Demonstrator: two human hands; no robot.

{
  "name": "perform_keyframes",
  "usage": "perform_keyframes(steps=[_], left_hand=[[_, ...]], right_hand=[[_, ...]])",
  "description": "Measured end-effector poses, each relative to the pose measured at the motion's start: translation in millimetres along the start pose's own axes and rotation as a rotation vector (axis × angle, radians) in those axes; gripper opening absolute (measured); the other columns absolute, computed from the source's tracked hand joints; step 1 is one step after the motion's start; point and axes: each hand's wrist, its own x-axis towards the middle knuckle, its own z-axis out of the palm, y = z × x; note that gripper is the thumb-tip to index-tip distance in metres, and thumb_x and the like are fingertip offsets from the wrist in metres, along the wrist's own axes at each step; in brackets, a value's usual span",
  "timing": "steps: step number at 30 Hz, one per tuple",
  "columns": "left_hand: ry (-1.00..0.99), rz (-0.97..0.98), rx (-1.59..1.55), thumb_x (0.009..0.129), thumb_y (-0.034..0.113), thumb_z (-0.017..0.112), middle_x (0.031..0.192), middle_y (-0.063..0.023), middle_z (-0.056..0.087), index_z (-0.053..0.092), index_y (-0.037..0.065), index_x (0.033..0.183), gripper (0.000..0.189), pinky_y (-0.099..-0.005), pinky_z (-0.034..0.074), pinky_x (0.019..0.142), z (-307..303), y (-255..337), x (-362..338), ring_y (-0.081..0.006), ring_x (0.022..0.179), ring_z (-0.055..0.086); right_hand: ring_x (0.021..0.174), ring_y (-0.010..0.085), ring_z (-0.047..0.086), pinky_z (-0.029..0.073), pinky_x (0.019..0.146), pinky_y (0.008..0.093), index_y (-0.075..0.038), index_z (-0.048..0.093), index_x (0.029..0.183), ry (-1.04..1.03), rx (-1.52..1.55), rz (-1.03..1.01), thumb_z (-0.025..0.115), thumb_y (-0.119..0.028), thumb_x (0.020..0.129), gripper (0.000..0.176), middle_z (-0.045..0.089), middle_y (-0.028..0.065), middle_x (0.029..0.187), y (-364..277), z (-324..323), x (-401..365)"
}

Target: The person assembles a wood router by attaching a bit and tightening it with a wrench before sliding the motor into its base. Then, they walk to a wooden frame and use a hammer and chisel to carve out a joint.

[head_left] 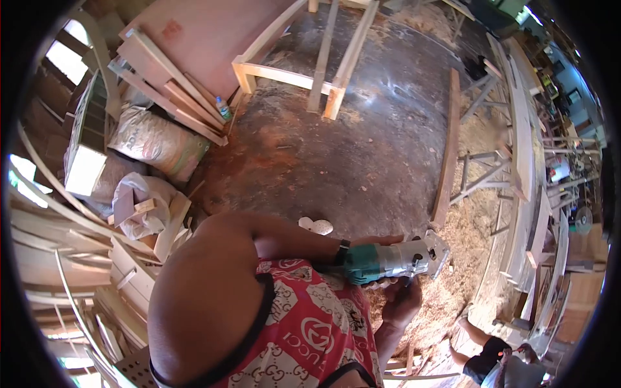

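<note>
A trim router (394, 260) with a teal motor body and a silver base lies on its side in front of my chest, its flat base plate facing right. My left hand (383, 240) is wrapped around the body, thumb along the far side and fingertips showing at the near side. A dark watch is on that wrist. Close under the silver base, my right hand (402, 302) has its fingers bent and closed at a small fitting on the router's near side. The fingertips there are partly hidden.
A wooden frame (284, 76) stands on the dark floor ahead. A long plank (447, 149) borders sawdust (482, 152) on the right. Stacked boards, a filled sack (158, 143) and a bottle (223, 108) are left. White slippers (315, 226) lie ahead. Another person (501, 362) is at lower right.
</note>
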Motion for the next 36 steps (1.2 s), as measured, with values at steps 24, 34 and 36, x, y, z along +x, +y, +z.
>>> perform_keyframes(steps=[24,34,36], left_hand=[[-0.179,-0.021,0.028,0.097,0.072,0.035,0.097,-0.019,0.07,0.054,0.003,0.134,0.08,-0.0452,0.061,0.058,-4.0,3.1,7.4,-0.0306,0.076,0.072],[-0.245,-0.075,0.0,0.096,0.074,0.037,0.101,-0.0185,0.069,0.052,0.005,0.136,0.081,-0.0458,0.06,0.058,-8.3,5.7,8.8,-0.0321,0.074,0.071],[-0.201,-0.11,-0.001,0.096,0.074,0.036,0.101,-0.0189,0.069,0.051,0.005,0.137,0.082,-0.0454,0.06,0.058,-7.3,4.6,7.8,-0.0322,0.073,0.071]], right_hand=[[0.052,0.0111,0.042,0.033,0.047,0.0255,-0.002,0.058,0.088,0.067,-0.408,-0.332,0.047,-0.025,0.095,0.026,0.056,0.0064,0.073,-1.2,-0.3,-4.7],[0.051,0.0125,0.048,0.034,0.043,0.0264,-0.001,0.063,0.096,-0.001,-0.665,-0.533,0.059,-0.016,0.092,0.016,0.06,0.0095,0.077,1.5,-14.8,-5.1],[0.048,0.0116,0.045,0.034,0.041,0.0255,-0.002,0.063,0.095,-0.282,0.362,0.174,0.059,-0.017,0.091,0.017,0.061,0.0083,0.076,-2.6,-19.0,-2.2]])
